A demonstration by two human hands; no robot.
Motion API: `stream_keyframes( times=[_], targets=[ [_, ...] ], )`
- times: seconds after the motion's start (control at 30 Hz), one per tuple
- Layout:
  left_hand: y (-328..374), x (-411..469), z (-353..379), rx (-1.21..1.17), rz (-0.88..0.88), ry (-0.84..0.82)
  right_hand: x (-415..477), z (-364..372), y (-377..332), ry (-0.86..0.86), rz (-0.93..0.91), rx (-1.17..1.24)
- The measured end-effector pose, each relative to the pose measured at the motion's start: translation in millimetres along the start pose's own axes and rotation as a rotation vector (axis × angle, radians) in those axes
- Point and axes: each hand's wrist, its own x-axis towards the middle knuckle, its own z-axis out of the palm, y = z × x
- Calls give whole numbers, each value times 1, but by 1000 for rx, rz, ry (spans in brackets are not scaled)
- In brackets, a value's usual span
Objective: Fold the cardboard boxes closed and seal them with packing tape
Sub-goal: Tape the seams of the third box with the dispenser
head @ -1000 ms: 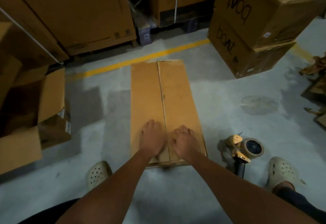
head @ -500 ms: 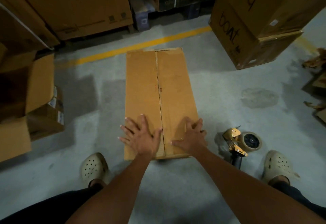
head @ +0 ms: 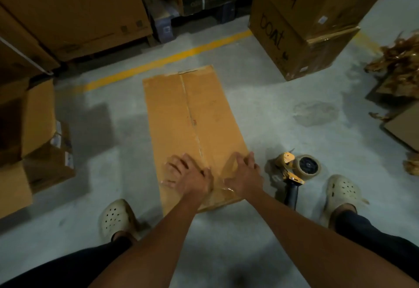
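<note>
A long, flat cardboard box (head: 192, 115) lies on the concrete floor in front of me, its two flaps meeting along a centre seam covered with clear tape. My left hand (head: 188, 176) presses flat on the near left flap, fingers spread. My right hand (head: 243, 175) presses on the near right flap close to the box's right edge. Shiny tape shows between and under both hands at the near end. A yellow tape dispenser (head: 294, 169) with a brown roll lies on the floor just right of the box.
Two stacked "boat" boxes (head: 301, 22) stand at the back right. Large cartons (head: 68, 11) line the back left, and an open box (head: 34, 133) sits at left. Torn tape and cardboard scraps (head: 399, 60) lie at far right. My clogs (head: 115, 217) flank the box.
The view has shifted and the box now sits angled. Both hands have stayed on the near end, moving from beside the seam outward and then pressing flat over the tape.
</note>
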Motion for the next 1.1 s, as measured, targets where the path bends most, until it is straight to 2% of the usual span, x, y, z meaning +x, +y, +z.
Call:
stream_keyframes(
  times=[0.1, 0.17, 0.3, 0.43, 0.53, 0.63, 0.8, 0.9, 0.97, 1.1],
  targets=[
    [32, -1, 7, 91, 351, 42, 1, -5, 10, 151, -15, 214],
    [59, -1, 11, 117, 502, 65, 4, -11, 26, 242, 7, 401],
    [102, 11, 18, 180, 622, 133, 16, -26, 80, 346, 203, 658],
    [125, 27, 33, 271, 747, 146, 34, -27, 145, 242, 416, 736],
    [131, 48, 40, 347, 700, 182, 49, -16, 179, 190, 511, 671],
    [141, 70, 41, 284, 584, 207, 64, -5, 200, 108, 579, 577],
    [149, 84, 47, 200, 542, 263, 88, 17, 217, 38, 707, 678],
    [145, 84, 49, 165, 557, 304, 101, 27, 221, 11, 780, 829],
    [145, 83, 48, 163, 565, 299, 122, 42, 231, -8, 803, 1038],
    [144, 80, 33, 190, 587, 243, 108, -10, 178, 23, 850, 1447]
  ],
)
